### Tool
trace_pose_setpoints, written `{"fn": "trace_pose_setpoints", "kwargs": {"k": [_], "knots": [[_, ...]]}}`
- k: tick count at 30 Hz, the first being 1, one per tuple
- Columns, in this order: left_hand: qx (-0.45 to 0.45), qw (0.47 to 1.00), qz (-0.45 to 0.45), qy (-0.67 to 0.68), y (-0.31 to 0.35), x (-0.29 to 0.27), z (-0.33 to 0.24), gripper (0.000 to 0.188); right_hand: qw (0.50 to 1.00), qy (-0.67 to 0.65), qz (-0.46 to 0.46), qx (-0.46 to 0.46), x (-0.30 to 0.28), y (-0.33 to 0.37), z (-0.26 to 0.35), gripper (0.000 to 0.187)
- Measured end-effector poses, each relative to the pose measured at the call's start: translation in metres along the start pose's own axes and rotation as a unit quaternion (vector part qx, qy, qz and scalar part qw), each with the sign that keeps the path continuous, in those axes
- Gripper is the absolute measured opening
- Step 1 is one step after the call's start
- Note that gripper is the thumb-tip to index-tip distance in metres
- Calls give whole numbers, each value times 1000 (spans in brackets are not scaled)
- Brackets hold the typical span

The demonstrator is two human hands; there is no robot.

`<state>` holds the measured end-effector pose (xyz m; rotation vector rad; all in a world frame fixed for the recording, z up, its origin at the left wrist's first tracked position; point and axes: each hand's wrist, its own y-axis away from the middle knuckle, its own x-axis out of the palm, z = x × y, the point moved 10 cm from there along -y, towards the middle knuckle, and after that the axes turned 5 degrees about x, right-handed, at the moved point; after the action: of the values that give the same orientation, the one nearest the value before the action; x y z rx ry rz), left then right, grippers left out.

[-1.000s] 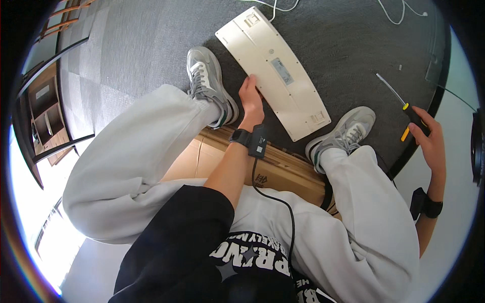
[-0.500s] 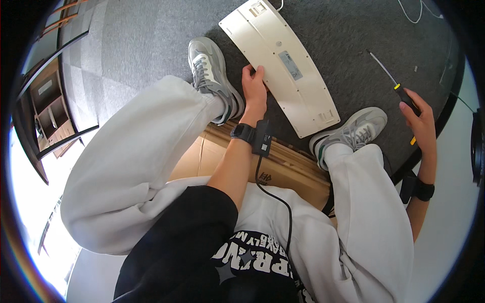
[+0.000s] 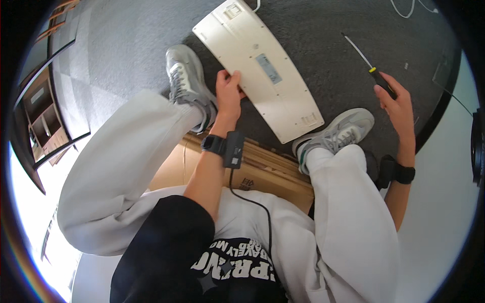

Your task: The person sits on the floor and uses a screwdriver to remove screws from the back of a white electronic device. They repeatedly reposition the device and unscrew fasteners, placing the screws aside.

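Note:
A cream keyboard (image 3: pixel 258 85) with a gently curved outline lies underside up, showing small screw holes, flip-out feet and a grey label (image 3: pixel 268 68). My left hand (image 3: pixel 229 96) grips its left long edge, thumb on top and the other fingers partly hidden beneath it. Off to the right, my right hand (image 3: pixel 396 103) is closed round the black handle of a screwdriver (image 3: pixel 365 59). The screwdriver's thin metal shaft points up and left, its tip apart from the keyboard. Each wrist wears a black band with a small box.
Dark grey carpet (image 3: pixel 323 55) spreads around the keyboard. My grey shoes (image 3: pixel 184 76) flank it, the right one by its lower end. A cardboard box (image 3: pixel 257 174) sits between my legs. White cable (image 3: pixel 404 11) lies at the far right; a wooden shelf unit (image 3: pixel 45 113) stands left.
The whole view has shifted, so most things appear further left. My right hand with the screwdriver has moved slightly away from me. The left hand keeps its hold on the keyboard.

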<state>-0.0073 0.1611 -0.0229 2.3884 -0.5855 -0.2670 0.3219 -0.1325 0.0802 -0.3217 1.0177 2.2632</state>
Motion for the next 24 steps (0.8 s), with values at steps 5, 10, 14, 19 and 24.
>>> {"fn": "trace_pose_setpoints", "kwargs": {"k": [5, 10, 14, 19, 24], "knots": [[-4, 998, -57, -19, 3, -7, 12, 31, 997, -51, -58, -4, -2, -10, -11, 42], [68, 966, -9, -249, -13, -4, -11, 30, 987, -103, -86, -85, 20, -22, -8, 27], [11, 911, 49, -409, -22, 7, -31, 37, 995, -65, -71, -37, 24, -35, -21, 26], [116, 716, 64, -686, -19, 56, -105, 46, 996, -75, -42, -25, 17, -34, -24, 26], [353, 805, 192, -436, 4, 180, -128, 23, 995, -70, -67, -24, 12, -22, -27, 26]]}}
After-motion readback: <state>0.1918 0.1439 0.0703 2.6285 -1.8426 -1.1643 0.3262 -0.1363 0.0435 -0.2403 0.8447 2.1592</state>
